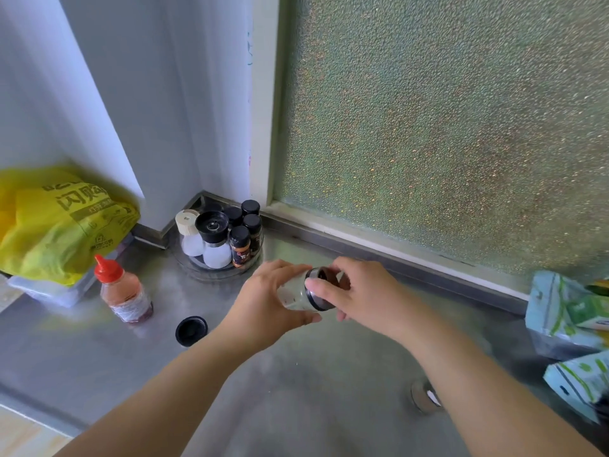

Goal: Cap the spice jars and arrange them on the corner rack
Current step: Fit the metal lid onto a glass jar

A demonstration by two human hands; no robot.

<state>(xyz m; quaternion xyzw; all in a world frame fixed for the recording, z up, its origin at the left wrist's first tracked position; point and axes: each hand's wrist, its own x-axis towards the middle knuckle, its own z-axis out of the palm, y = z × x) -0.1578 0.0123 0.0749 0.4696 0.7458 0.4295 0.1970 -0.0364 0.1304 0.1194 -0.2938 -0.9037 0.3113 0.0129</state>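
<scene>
Both forearms reach over the steel counter (99, 364); left hand (263, 301) grips a clear spice jar (296, 293) tilted sideways, right hand (359, 291) pinching its dark lid end (318, 291). Beyond the fingertips: corner rack (217, 258) crowded with capped jars. Left of the fingers: loose black cap (191, 330), red-capped bottle (123, 291), yellow bag (59, 222)

My two bare forearms reach in from 6 o'clock and meet mid-frame. My left hand (263, 300) curls closed, thumb underneath, fingers on top, knuckles toward 11 o'clock. My right hand (359, 291) faces it from 3 o'clock, thumb and fingers pinched shut, wrist slightly bent.
</scene>
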